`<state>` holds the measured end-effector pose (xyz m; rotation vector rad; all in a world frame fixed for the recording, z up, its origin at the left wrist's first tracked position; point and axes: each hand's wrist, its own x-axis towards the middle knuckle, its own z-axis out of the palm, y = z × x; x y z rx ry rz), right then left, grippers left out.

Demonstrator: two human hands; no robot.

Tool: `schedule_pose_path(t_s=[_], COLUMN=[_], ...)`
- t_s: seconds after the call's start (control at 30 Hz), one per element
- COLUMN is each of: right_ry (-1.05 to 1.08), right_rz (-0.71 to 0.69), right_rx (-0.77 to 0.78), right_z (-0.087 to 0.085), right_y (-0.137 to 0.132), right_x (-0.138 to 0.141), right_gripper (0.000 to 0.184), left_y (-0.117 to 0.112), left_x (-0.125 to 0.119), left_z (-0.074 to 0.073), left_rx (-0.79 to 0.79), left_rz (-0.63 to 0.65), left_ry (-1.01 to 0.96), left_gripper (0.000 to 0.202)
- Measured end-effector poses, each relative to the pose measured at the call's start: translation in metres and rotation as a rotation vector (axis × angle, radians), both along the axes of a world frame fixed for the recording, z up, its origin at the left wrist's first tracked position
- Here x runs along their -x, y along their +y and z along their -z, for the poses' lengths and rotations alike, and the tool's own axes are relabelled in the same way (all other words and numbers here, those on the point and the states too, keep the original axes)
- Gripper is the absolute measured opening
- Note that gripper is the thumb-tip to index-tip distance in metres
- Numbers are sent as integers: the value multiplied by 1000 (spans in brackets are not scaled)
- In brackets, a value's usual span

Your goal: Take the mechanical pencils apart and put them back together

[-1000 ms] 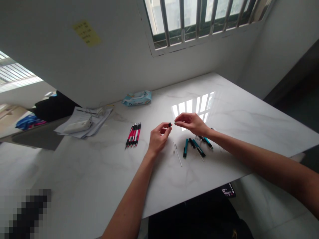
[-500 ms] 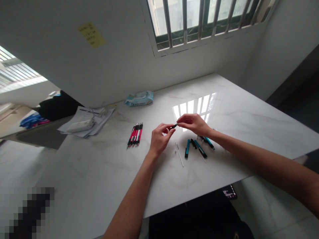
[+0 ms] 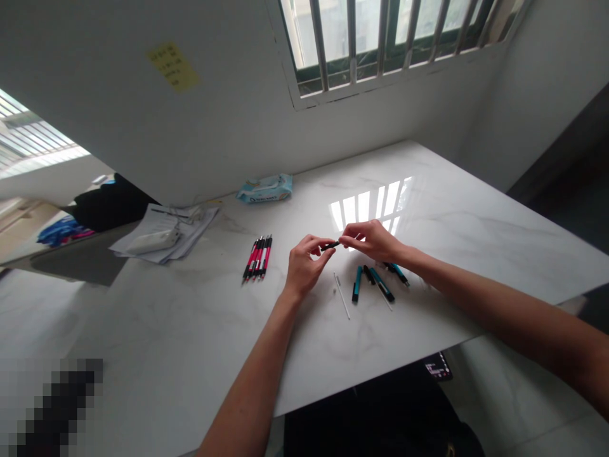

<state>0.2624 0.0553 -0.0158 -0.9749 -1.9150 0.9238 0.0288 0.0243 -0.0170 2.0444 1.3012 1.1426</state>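
Observation:
Between both hands, a short black pen part is held just above the table. My left hand pinches it between thumb and fingers. At its far end, the fingertips of my right hand are closed on the tip; whether a small separate piece sits in them is hidden. Below the hands lie teal pen barrels with black ends, and a black pen part. Nearer my left wrist are a thin white refill and a tiny spring-like piece.
Several red and black pens lie in a row left of my hands. A blue wipes packet rests by the wall. Papers with a white object on top are at the far left. The marble-patterned table has its front edge near my lap.
My right fingertips have shifted slightly at the end of the black pen part, and its tip is less visible now. My left hand stays almost still.

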Motion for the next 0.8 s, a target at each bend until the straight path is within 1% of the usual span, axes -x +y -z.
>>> schedule_pose_path(t_s=[0.1,0.2,0.3,0.33,0.43,0.63,0.8], right_ry=[-86,-85,-128,-155,-220,-171,-225], right_rz=[-19,-82,-110,-102,-84,-107,-44], right_rx=[-41,-80,-138,-150,-151,-188,-148], right_z=[-3,-5,-6,-6,-6,-8,-4], right_y=[0,1,2,2,3,2,3], right_x=[-4,-7,-8,-8,-9,-9,-8], right_gripper=[35,22,16,17,25,16,19], left_y=[-1,-1,-1,-1,-2,-2,-2], left_x=[-1,-1,-2,-2,-2,-2,-2], left_z=[0,-1,-1,-1,-2,-1,-1], left_rx=[-2,1,4,2,1,3,3], left_rz=[-1,-2,4,8,20,20,28], left_ry=[18,27,26,26,32,46,30], left_gripper=[17,17,16,16,16,16,15])
